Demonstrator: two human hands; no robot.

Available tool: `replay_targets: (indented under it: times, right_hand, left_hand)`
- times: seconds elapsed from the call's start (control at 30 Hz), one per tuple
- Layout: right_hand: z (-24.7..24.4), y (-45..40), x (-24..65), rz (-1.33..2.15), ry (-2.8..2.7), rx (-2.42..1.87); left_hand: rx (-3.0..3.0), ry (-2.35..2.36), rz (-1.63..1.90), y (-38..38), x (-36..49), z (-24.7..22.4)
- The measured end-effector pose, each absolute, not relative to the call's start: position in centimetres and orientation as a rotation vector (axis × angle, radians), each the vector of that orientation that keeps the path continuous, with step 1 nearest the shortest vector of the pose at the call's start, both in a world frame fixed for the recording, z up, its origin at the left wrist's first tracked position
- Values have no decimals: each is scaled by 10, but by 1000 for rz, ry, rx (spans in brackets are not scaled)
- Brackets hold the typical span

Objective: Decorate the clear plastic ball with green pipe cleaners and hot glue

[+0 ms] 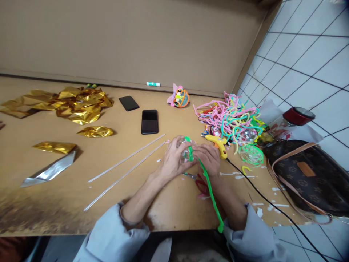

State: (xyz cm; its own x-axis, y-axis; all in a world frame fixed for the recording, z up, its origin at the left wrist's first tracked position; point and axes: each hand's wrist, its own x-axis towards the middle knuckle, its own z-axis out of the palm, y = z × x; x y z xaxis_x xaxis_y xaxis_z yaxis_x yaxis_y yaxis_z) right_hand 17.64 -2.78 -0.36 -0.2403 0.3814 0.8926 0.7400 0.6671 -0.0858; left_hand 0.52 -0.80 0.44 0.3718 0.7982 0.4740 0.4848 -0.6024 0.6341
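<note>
My left hand (172,156) is wrapped round a small clear ball (185,156) that has green fuzzy pipe cleaner bands on it. From the right side, the fingers of my right hand (209,157) pinch a bright green pipe cleaner (209,187) against the ball. Its loose end hangs down past my right wrist to the table edge. Partly hidden below my hands lie scissors (201,186) with red handles. A yellow glue gun (219,143) rests just beyond my right hand, its black cord trailing to the lower right.
Pipe cleaners (226,120) are heaped at the back right, near a brown handbag (308,178) and a red-lidded jar (297,117). A decorated ball figure (178,97) and two phones (149,122) are farther back. Two clear glue sticks (127,174) and gold foil (81,103) lie leftward.
</note>
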Motion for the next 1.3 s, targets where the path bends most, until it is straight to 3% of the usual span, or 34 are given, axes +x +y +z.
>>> replay_targets:
  times: [1.3]
  right_hand:
    - [-1,-29,177,-332,-1844,-826]
  left_hand:
    - [2267,1085,1029,-11,2,17]
